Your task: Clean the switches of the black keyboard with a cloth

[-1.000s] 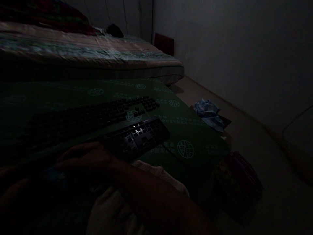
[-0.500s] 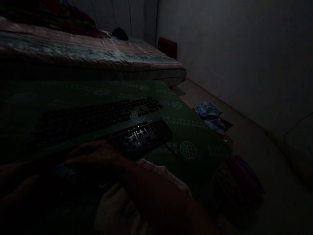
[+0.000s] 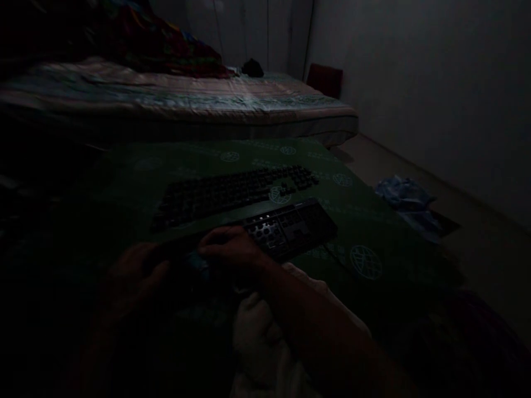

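The room is very dark. A black keyboard base [image 3: 309, 224], stripped of most of its keycaps, lies slanted on a green printed tabletop [image 3: 265, 149]. At its shadowed left end is my left hand [image 3: 135, 273], fingers and thumb closed around the edge. My right hand [image 3: 234, 249] bends over the keyboard's left-middle part, fingertips pinched on a small bluish thing [image 3: 194, 265], perhaps cloth; its kind is too dim to tell. Behind the base, loose black keycaps [image 3: 224, 190] are laid out in rows like a keyboard.
A pale cloth [image 3: 261, 342] lies under my right forearm. A cable [image 3: 336, 257] runs from the keyboard over the table. Beyond the table stands a bed [image 3: 249, 105] with a colourful blanket [image 3: 166, 52]. Bluish crumpled fabric [image 3: 404, 193] is at the right, near the wall.
The view has turned left, so everything sits further right in the picture. My left hand now shows more fully at the keyboard's end. Both hands stay at the keyboard.
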